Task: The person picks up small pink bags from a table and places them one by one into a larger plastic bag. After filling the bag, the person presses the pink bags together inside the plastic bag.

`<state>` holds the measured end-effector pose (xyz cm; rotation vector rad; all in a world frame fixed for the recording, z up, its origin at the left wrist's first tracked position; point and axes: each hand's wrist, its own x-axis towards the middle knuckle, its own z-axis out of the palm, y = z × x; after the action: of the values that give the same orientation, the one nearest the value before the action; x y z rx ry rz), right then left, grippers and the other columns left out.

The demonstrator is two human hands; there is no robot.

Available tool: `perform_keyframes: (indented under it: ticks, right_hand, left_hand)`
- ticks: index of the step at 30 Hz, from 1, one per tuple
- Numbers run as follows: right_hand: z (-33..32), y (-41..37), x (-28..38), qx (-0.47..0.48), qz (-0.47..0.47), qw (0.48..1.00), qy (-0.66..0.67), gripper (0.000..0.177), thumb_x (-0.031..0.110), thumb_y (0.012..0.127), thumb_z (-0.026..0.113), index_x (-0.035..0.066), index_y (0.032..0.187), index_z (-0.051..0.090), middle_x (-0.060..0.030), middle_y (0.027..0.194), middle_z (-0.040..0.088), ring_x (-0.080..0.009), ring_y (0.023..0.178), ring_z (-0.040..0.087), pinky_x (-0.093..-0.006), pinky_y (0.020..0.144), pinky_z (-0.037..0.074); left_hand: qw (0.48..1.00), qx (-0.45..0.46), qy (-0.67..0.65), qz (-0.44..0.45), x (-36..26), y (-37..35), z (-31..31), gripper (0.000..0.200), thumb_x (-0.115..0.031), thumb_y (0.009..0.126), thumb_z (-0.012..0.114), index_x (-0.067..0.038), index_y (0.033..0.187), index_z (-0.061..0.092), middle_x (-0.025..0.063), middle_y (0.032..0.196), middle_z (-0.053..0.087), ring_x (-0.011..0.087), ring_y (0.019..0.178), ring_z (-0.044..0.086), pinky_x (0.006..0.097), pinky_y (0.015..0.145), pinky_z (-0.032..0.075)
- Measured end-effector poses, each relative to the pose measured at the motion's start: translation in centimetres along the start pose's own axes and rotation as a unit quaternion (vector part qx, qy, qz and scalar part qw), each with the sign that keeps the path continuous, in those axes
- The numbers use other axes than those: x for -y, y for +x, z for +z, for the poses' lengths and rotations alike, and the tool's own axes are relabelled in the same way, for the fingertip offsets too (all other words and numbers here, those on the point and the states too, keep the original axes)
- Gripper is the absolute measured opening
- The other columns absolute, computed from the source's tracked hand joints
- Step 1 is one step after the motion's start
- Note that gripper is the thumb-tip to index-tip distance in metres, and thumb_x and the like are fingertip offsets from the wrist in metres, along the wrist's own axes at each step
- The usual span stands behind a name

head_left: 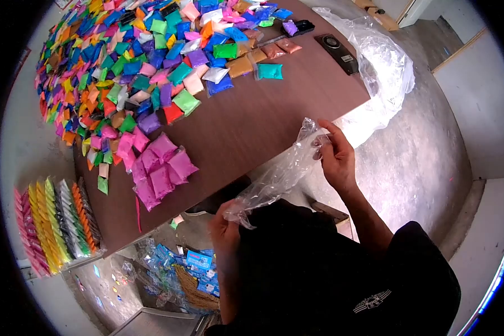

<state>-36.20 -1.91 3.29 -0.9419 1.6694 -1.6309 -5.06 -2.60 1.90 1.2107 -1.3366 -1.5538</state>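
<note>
A clear plastic bag (280,176) stretches between my two hands, past the front edge of the brown table (252,123). My right hand (336,157) pinches its upper end. The lower end is in my left hand (225,224), whose fingers are closed round the plastic. The bag looks empty and crumpled. On the table, left of the bag, lies a cluster of pink packets (162,168). A large heap of small packets in many colours (145,67) covers the far left part of the table.
A black scale-like device (337,53) lies near the table's right edge, beside a big clear plastic sheet or bag (383,73). Twisted coloured strands in clear wrapping (53,224) stand at the left corner. Below the table are blue packages (199,266).
</note>
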Motion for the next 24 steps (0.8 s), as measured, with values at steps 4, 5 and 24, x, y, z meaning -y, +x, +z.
perform_keyframes:
  ticks: [4,5,24]
  right_hand:
    - [0.0,0.0,0.2,0.003,-0.056,0.998,-0.039,0.032,-0.002,0.105,0.055,-0.002,0.135,0.066,-0.0045,0.087,0.067,-0.0083,0.074,0.061,-0.0253,0.066,0.050]
    - [-0.1,0.1,0.3,0.004,-0.063,0.997,-0.054,0.029,-0.002,0.103,0.057,-0.003,0.130,0.069,-0.0038,0.085,0.067,-0.0075,0.073,0.060,-0.0247,0.064,0.049]
    - [2.2,0.2,5.2,0.025,-0.211,0.954,-0.213,0.027,-0.003,0.092,0.068,-0.004,0.118,0.075,-0.0122,0.086,0.072,-0.0119,0.064,0.060,-0.0269,0.060,0.049]
  left_hand:
    - [0.997,0.001,0.080,0.003,-2.2,-0.8,0.5,0.032,-0.007,0.097,0.071,0.003,0.127,0.070,0.0149,0.119,0.076,0.0216,0.110,0.071,0.0342,0.097,0.053]
    - [0.982,-0.018,0.188,-0.013,-3.1,-1.1,0.6,0.036,-0.005,0.093,0.074,0.002,0.128,0.070,0.0164,0.121,0.076,0.0231,0.111,0.071,0.0349,0.098,0.054]
    - [0.830,-0.064,0.448,0.326,-7.8,3.8,5.4,0.031,-0.012,0.095,0.077,-0.003,0.124,0.073,0.0203,0.130,0.072,0.0389,0.117,0.071,0.0449,0.097,0.058]
